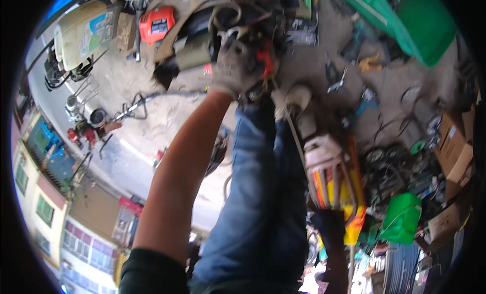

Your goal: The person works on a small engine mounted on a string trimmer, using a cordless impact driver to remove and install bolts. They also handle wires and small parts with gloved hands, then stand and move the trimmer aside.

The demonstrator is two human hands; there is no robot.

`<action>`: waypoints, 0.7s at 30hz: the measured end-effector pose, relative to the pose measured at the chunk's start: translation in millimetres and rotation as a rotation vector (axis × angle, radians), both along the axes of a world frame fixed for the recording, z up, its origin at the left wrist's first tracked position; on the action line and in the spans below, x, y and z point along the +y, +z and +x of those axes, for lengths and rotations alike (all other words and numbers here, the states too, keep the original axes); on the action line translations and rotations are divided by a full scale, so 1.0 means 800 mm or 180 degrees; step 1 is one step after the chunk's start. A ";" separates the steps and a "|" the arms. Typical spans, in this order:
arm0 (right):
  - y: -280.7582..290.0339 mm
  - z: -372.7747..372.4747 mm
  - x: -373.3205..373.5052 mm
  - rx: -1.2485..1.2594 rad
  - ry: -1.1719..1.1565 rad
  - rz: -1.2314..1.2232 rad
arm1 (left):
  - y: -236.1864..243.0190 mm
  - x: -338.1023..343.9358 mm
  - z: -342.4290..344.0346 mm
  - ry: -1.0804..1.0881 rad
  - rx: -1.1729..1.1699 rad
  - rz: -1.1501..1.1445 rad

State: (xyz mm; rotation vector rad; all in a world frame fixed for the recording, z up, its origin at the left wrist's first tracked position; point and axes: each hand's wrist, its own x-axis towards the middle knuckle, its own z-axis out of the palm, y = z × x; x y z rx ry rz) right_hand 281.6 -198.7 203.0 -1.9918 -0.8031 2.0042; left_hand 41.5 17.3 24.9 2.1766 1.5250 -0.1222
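Observation:
A dark machine (202, 53) with a red part (266, 61) lies on the ground at top centre. My left hand (233, 66), in a grey glove, is on top of it, its fingers blurred. A pale taut cord (296, 132) runs from the machine down past my jeans-clad legs (243, 182) to my right hand (329, 223). That hand is dark in shadow at lower right and looks closed on the cord's end, beside a yellow-red object (354, 182).
An orange-red case (157, 25), a cream tank (76, 30) and other engines (88, 129) lie left, by a road. Green containers (402, 218), scattered tools (336, 79), several parts and cardboard boxes (453, 152) crowd the right.

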 end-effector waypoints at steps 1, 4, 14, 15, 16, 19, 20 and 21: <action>0.072 0.033 -0.026 -0.0033 0.0206 -0.0362 | 0.003 0.014 0.013 0.0577 0.0435 -0.1091; 0.189 0.101 -0.063 -0.0064 0.0673 -0.0705 | 0.011 0.007 0.021 -0.0330 0.0121 0.0402; -0.187 -0.046 0.159 -0.0301 0.0398 0.0961 | -0.001 0.009 0.037 0.0058 0.0002 0.0108; -0.216 -0.056 0.172 -0.0433 0.0481 0.0641 | -0.001 0.013 0.043 -0.0006 0.0037 0.0155; -0.244 -0.058 0.172 -0.0552 0.0575 0.0299 | -0.001 0.017 0.050 -0.0113 0.0009 0.0204; -0.141 -0.041 0.060 0.0071 -0.0386 -0.0024 | -0.008 0.001 0.014 -0.0001 -0.0057 0.0224; -0.074 -0.018 0.020 0.0163 -0.0438 -0.0149 | 0.007 0.005 0.016 -0.0163 0.0032 -0.0089; -0.004 0.009 -0.006 0.0134 -0.0250 -0.0387 | 0.000 0.005 0.012 0.0311 0.0131 -0.0427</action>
